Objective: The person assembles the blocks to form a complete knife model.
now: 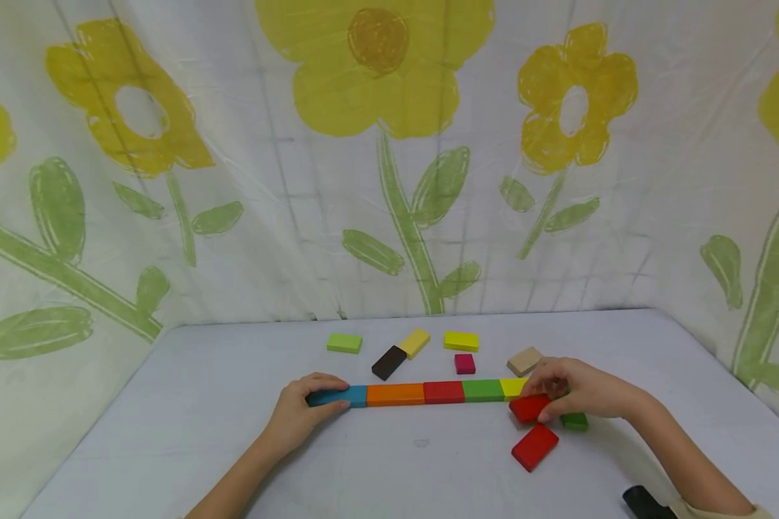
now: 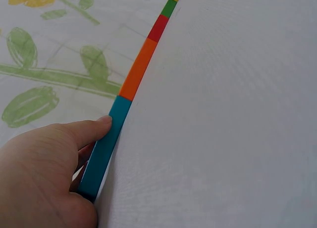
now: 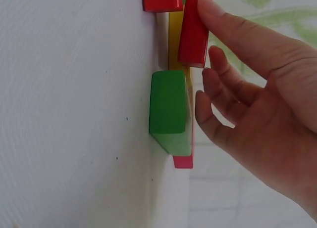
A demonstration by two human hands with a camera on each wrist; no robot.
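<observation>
A row of flat blocks lies end to end on the white table [image 1: 234, 432]: teal [image 1: 357, 396], orange [image 1: 394, 393], red [image 1: 443, 391], green [image 1: 483, 390], yellow [image 1: 511, 388]. My left hand [image 1: 321, 401] grips the teal block [image 2: 104, 149] at the row's left end, thumb along its side. At the right end my right hand [image 1: 539, 405] holds a red block [image 1: 527, 408], fingertips on it [image 3: 194, 30], beside the yellow block [image 3: 174, 40]. A green block [image 3: 168, 107] lies under this hand's fingers.
A second loose red block [image 1: 535, 447] lies in front of my right hand. Behind the row lie light green [image 1: 344, 343], yellow [image 1: 415, 342], dark brown [image 1: 389, 362], yellow [image 1: 461, 341], magenta [image 1: 464, 364] and tan [image 1: 524, 360] blocks. A flower-printed sheet [image 1: 376, 180] rises behind the table.
</observation>
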